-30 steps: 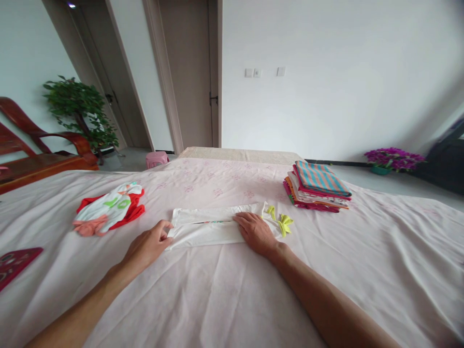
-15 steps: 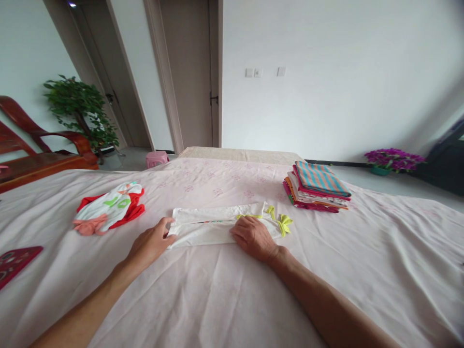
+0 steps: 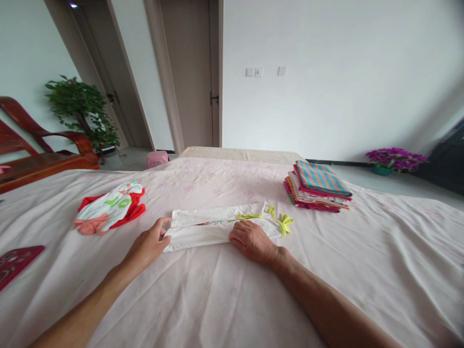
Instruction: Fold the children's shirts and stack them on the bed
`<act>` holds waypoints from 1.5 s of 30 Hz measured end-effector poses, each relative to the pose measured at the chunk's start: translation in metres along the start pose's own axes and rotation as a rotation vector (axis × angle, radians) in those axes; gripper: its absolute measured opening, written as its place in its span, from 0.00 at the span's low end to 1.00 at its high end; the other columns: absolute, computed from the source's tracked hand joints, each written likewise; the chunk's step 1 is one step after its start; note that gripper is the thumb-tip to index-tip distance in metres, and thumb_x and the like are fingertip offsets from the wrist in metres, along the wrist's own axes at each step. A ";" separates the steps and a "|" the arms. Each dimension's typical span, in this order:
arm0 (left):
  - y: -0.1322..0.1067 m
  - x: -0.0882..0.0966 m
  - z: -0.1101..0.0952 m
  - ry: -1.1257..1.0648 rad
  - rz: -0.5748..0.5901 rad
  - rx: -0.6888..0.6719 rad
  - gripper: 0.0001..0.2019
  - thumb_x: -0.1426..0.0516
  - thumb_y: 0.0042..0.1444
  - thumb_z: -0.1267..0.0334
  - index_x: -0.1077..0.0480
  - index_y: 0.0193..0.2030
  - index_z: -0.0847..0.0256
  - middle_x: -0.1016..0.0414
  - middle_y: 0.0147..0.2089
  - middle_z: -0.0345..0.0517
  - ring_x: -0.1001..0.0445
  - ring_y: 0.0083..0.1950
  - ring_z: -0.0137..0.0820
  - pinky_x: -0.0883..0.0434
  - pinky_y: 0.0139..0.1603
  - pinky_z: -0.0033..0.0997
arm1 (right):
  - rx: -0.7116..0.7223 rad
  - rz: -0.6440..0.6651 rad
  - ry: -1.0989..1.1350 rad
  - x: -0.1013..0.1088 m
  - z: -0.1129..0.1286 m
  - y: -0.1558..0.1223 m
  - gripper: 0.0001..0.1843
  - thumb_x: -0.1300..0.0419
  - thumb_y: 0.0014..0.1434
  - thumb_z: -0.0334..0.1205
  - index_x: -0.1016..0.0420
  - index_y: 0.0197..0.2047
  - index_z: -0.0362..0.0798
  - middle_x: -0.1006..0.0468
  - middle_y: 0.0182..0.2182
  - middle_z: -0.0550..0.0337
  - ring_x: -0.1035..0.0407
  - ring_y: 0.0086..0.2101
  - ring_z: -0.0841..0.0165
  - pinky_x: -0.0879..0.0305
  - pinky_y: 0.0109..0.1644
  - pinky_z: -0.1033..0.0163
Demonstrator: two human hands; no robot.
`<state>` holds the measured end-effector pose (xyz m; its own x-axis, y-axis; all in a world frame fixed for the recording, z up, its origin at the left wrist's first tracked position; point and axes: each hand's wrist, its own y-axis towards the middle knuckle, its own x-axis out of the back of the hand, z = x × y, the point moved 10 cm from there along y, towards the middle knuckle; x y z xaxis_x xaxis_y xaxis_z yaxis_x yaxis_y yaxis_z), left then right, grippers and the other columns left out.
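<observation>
A white top with yellow-green trim (image 3: pixel 203 235) lies flat on the bed, its two sides folded inward to a narrow strip. Between the folded sides a bit of coloured print shows, and yellow-green bows stick out at its right end. My left hand (image 3: pixel 149 243) is at the left hem, thumb and fingers around the edge of the cloth; part of its grip is hidden. Toward the right end, my right hand (image 3: pixel 253 240) rests on the near fold with its fingers curled closed on the fabric.
A stack of folded clothes (image 3: pixel 319 186) stands at the right, a striped piece on top. To the left lie a crumpled red and white garment (image 3: pixel 112 208) and a red phone (image 3: pixel 18 263). The pale bedsheet (image 3: pixel 217 299) is wrinkled. Beyond stands a pink stool (image 3: pixel 157 158).
My left hand has moved slightly left and drawn the near corner of the hem with it. The gap between the folds shows more print. My right hand has shifted slightly left.
</observation>
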<state>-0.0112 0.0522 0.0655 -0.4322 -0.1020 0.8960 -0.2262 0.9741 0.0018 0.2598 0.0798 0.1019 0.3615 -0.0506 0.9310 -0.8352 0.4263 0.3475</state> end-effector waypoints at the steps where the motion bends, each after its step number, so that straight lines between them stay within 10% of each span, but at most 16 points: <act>1: -0.001 -0.001 -0.001 0.021 0.014 -0.001 0.23 0.50 0.57 0.62 0.42 0.60 0.52 0.25 0.37 0.36 0.25 0.37 0.30 0.37 0.36 0.27 | 0.004 0.003 0.010 0.000 0.000 -0.001 0.12 0.49 0.69 0.37 0.27 0.35 0.48 0.27 0.34 0.57 0.37 0.36 0.67 0.43 0.42 0.62; 21: 0.013 0.018 -0.056 0.550 -0.237 -0.321 0.11 0.50 0.61 0.66 0.26 0.41 0.55 0.24 0.45 0.48 0.27 0.46 0.40 0.37 0.49 0.41 | 0.045 0.002 0.067 0.002 0.006 -0.003 0.12 0.47 0.65 0.37 0.24 0.46 0.51 0.27 0.36 0.56 0.35 0.38 0.65 0.42 0.44 0.59; 26: 0.016 0.018 -0.054 0.476 -0.190 -0.236 0.13 0.50 0.57 0.72 0.26 0.39 0.55 0.22 0.42 0.47 0.26 0.48 0.40 0.36 0.50 0.40 | 0.062 -0.001 0.052 0.001 0.006 -0.003 0.12 0.47 0.64 0.36 0.23 0.44 0.51 0.27 0.36 0.56 0.35 0.38 0.65 0.42 0.43 0.60; 33: 0.024 -0.004 -0.113 0.041 -0.081 -0.285 0.18 0.56 0.60 0.71 0.29 0.49 0.56 0.23 0.54 0.43 0.26 0.55 0.33 0.33 0.56 0.32 | 0.040 0.015 -0.007 -0.003 0.009 -0.003 0.11 0.46 0.63 0.35 0.24 0.44 0.52 0.25 0.33 0.58 0.33 0.36 0.66 0.40 0.43 0.62; 40: 0.037 -0.048 -0.116 0.198 -0.100 -0.354 0.20 0.55 0.66 0.58 0.33 0.59 0.62 0.30 0.62 0.56 0.33 0.64 0.38 0.39 0.65 0.39 | -0.338 -0.163 -0.102 0.031 -0.042 -0.010 0.21 0.52 0.70 0.40 0.36 0.64 0.45 0.28 0.57 0.47 0.35 0.56 0.62 0.40 0.59 0.58; 45: 0.030 -0.060 -0.089 0.379 -0.153 -0.397 0.27 0.52 0.65 0.50 0.39 0.67 0.58 0.43 0.71 0.57 0.47 0.72 0.46 0.49 0.69 0.50 | -0.514 0.014 -0.231 0.004 -0.092 -0.038 0.30 0.50 0.69 0.49 0.43 0.69 0.43 0.42 0.67 0.43 0.49 0.66 0.54 0.52 0.68 0.45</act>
<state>0.0858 0.1051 0.0513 -0.0606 -0.2393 0.9690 0.1159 0.9626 0.2450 0.3306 0.1462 0.0818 0.2040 -0.2136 0.9554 -0.5093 0.8103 0.2898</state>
